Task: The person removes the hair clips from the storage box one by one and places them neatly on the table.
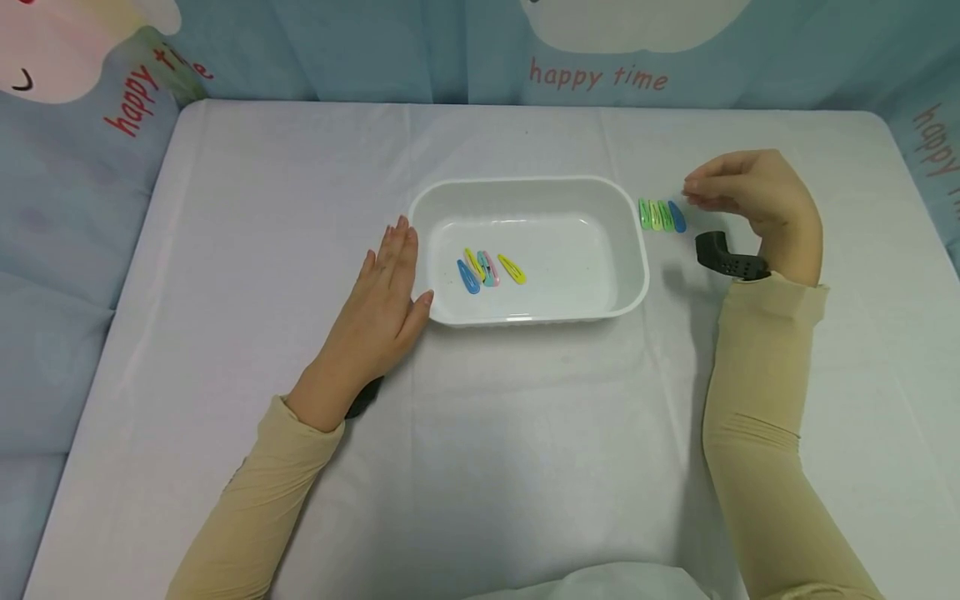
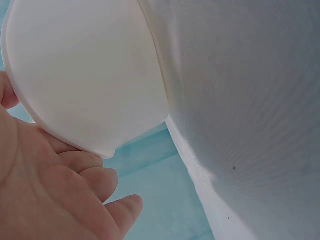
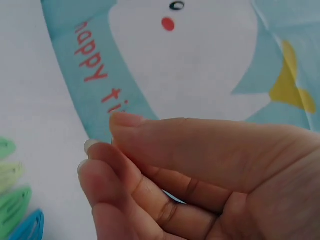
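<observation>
A white rectangular tray (image 1: 525, 319) holds several snap hair clips: a blue clip (image 1: 468, 277), a yellow clip (image 1: 512, 269) and others in yellow, teal and pink. My left hand (image 1: 367, 321) rests with fairly straight fingers against the tray's left rim; its fingers touch the edge in the left wrist view. Beyond the tray's right end lies a row of clips, green and yellow-green (image 1: 656, 215), with a tilted blue hair clip (image 1: 677, 217) at its right end. Just right of that row hovers my right hand (image 1: 765, 192), fingers loosely curled, with no clip visible between thumb and fingertips.
A white cloth (image 1: 525, 450) covers the table. Blue printed fabric (image 1: 375, 50) hangs along the back and sides. A black wrist device (image 1: 727, 258) sits on the right wrist.
</observation>
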Demonstrator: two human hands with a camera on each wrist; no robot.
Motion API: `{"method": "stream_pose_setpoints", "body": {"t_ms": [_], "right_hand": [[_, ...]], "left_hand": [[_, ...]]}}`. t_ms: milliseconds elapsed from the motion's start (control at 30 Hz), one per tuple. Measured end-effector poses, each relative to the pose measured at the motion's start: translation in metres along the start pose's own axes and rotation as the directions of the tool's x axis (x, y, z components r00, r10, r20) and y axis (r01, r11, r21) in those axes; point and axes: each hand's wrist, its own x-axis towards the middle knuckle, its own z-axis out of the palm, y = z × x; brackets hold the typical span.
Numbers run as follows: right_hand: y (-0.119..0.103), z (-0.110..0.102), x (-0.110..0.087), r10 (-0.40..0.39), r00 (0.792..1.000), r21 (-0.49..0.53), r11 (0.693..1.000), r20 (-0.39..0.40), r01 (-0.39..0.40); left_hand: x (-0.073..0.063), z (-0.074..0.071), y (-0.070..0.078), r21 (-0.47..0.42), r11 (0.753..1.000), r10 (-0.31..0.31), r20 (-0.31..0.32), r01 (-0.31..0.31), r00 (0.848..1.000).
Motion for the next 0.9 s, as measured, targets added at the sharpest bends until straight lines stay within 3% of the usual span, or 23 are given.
{"method": "stream_pose_setpoints", "body": {"t_ms": [133, 367, 633, 900], "right_hand": [[-0.007, 0.006, -0.004, -0.056, 0.998, -0.016, 0.998, 0.023, 0.056], [-0.020, 0.020, -0.012, -0.139, 0.990, -0.135, 0.981, 0.034, 0.142], [-0.031, 0.038, -0.018, -0.160, 0.985, -0.244, 0.954, 0.066, 0.172], [-0.041, 0.059, -0.023, -0.184, 0.973, -0.256, 0.942, 0.138, 0.215]], "left_hand": [[0.000, 0.000, 0.000, 0.001, 1.000, -0.004, 0.000, 0.004, 1.000], [0.000, 0.000, 0.000, 0.002, 1.000, -0.003, -0.001, 0.003, 1.000], [0.001, 0.001, -0.001, 0.002, 1.000, 0.001, -0.003, -0.001, 1.000], [0.000, 0.001, 0.000, 0.007, 1.000, -0.001, -0.002, 0.001, 1.000]]}}
